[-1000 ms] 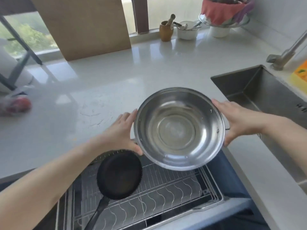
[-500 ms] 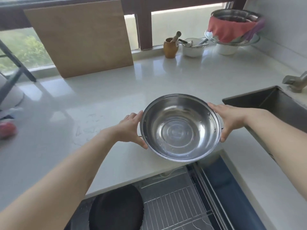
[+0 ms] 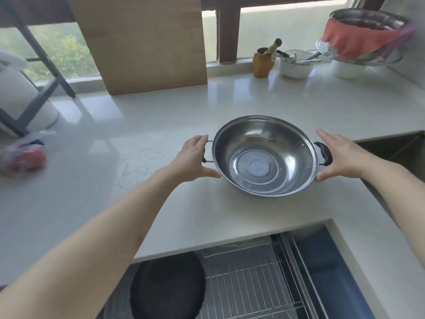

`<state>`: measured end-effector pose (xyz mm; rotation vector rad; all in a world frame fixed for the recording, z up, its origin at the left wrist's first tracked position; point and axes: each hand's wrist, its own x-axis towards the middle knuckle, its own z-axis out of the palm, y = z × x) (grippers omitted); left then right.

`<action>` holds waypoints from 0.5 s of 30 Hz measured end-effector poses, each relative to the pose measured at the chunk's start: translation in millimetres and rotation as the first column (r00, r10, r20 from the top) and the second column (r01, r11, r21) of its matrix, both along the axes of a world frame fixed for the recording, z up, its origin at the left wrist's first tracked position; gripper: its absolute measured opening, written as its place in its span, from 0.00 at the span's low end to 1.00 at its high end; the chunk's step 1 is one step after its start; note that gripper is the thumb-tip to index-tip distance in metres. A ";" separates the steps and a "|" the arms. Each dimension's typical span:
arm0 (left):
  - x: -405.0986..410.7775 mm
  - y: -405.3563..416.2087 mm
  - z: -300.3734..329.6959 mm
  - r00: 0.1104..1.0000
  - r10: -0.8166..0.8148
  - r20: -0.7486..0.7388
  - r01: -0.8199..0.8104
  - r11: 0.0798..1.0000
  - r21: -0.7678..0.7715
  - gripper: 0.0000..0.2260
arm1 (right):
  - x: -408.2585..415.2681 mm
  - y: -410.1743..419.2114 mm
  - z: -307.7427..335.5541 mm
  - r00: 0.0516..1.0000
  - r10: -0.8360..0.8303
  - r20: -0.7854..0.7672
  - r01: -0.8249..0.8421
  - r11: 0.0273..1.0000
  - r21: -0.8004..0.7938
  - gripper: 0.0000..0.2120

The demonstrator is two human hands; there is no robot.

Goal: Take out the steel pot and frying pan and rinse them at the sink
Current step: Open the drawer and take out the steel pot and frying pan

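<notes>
The steel pot stands upright on the white counter, a little left of the sink. My left hand curls over its left handle, with the thumb against the pot's wall. My right hand is beside the black right handle, fingers stretched out and off it; only the thumb touches the pot's lower edge. The black frying pan lies in the pulled-out wire rack drawer below the counter edge, partly hidden by my left forearm.
A wooden board leans on the window at the back. A wooden cup, a white bowl and a metal basin with a red cloth stand back right. A plastic bag lies far left.
The pot went from held above the drawer to resting on the counter farther back. My right hand's fingers have come off the handle.
</notes>
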<state>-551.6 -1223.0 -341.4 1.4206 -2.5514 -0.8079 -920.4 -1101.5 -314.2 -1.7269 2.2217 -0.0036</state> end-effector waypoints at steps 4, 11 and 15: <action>27.6 52.9 6.8 0.975 0.041 -0.217 -0.074 0.986 -0.148 0.44 | 28.2 42.7 10.2 0.999 -0.024 0.035 0.031 0.973 -0.228 0.59; 116.2 206.0 -20.3 0.978 -0.044 -0.202 0.008 0.984 -0.177 0.43 | 140.2 156.5 -6.4 0.907 0.349 0.234 -0.273 0.913 -0.304 0.51; 168.3 276.9 -66.4 0.991 0.044 -0.125 -0.048 0.998 -0.031 0.45 | 195.4 192.6 -55.5 0.845 0.467 0.261 -0.464 0.882 -0.079 0.52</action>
